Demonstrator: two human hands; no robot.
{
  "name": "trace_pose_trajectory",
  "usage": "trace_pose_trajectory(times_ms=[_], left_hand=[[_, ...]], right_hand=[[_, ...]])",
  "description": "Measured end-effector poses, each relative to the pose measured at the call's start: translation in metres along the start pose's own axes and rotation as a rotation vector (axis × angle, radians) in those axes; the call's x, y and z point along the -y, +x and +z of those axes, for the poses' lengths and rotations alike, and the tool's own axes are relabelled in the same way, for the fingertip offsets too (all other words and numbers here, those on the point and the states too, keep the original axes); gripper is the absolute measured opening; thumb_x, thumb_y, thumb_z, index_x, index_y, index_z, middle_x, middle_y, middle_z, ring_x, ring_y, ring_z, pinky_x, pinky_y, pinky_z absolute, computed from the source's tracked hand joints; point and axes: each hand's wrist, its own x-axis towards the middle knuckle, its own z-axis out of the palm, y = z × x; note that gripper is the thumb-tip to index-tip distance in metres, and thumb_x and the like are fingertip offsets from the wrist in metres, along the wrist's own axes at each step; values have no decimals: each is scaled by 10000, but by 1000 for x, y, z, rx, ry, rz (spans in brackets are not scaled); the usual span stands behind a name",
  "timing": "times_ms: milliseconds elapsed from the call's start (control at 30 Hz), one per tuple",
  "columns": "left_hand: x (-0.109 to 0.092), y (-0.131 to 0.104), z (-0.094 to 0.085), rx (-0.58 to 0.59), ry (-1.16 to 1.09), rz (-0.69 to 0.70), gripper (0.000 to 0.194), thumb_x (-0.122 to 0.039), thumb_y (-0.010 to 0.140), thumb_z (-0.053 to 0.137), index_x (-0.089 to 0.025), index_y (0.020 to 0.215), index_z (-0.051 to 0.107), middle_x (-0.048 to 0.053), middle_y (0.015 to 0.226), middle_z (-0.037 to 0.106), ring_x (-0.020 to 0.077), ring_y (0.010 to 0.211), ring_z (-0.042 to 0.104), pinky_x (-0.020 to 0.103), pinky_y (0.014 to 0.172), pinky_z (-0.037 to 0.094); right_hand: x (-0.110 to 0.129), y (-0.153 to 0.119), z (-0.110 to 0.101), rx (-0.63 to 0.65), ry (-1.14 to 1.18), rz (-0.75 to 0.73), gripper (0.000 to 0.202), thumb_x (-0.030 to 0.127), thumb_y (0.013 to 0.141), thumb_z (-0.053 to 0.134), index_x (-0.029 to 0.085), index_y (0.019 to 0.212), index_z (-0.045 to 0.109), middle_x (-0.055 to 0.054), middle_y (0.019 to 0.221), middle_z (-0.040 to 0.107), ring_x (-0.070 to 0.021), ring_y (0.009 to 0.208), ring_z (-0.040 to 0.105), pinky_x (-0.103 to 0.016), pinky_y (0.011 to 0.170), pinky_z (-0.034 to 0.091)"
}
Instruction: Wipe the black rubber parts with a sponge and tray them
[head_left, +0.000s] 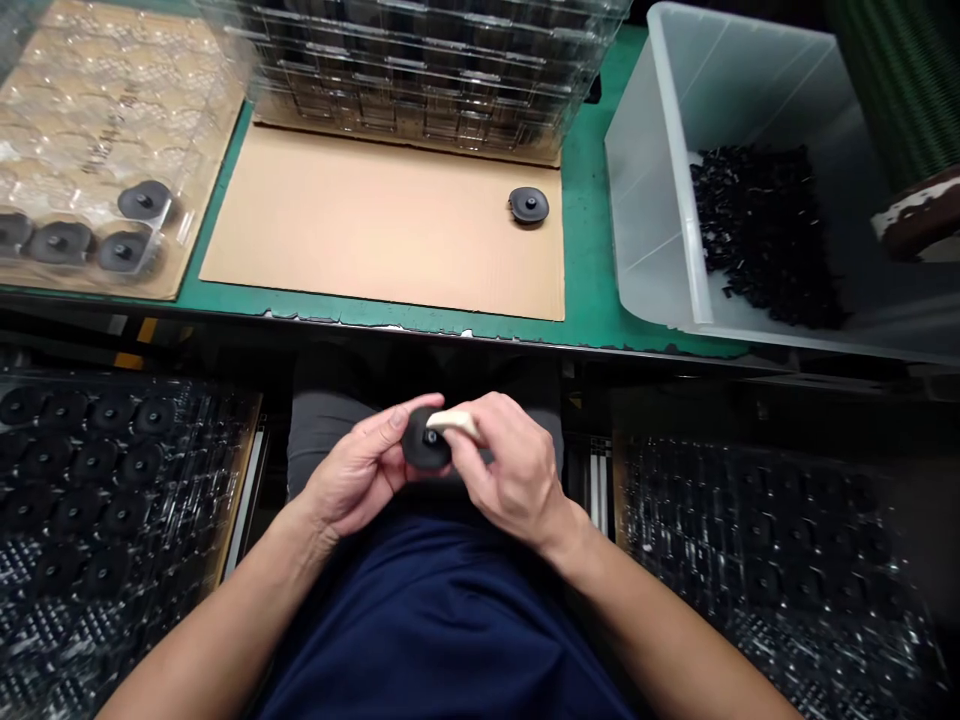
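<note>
Above my lap, my left hand (367,465) grips a round black disc (424,450) with a small hub at its middle. My right hand (514,465) is closed on a pale, cream-coloured tool (456,424), whose tip lies over the disc beside the hub. A similar black part (529,205) rests near the right end of the cardboard sheet (375,225) on the table. To the left, a clear plastic tray (97,130) on cardboard holds several more such discs along its near edge.
Stacked clear trays (435,80) stand at the table's back. On the right is a translucent bin (679,180) with small black pieces. A green cylindrical object (907,90) hangs over it. More trays of discs flank my legs, left (90,480) and right (780,560).
</note>
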Motion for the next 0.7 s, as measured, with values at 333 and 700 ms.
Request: trace_pose_trajectory(times_ms=[333, 700], left_hand=[[-3, -5, -10, 27, 163, -81, 401, -492, 904, 820, -119, 1049, 826, 123, 876, 759, 188, 731, 725, 303, 717, 659], [7, 2, -8, -83, -13, 164, 510, -254, 750, 971, -251, 1229, 795, 84, 1181, 779, 178, 1027, 739, 245, 920, 626]], right_hand=[[-1, -3, 8, 50, 37, 33, 186, 237, 1080, 530, 176, 1025, 698, -64, 930, 673, -197, 840, 575, -363, 802, 460], [-4, -1, 10, 16, 134, 300, 211, 313, 1028, 599, 169, 920, 709, -36, 810, 668, -169, 717, 557, -316, 661, 430]])
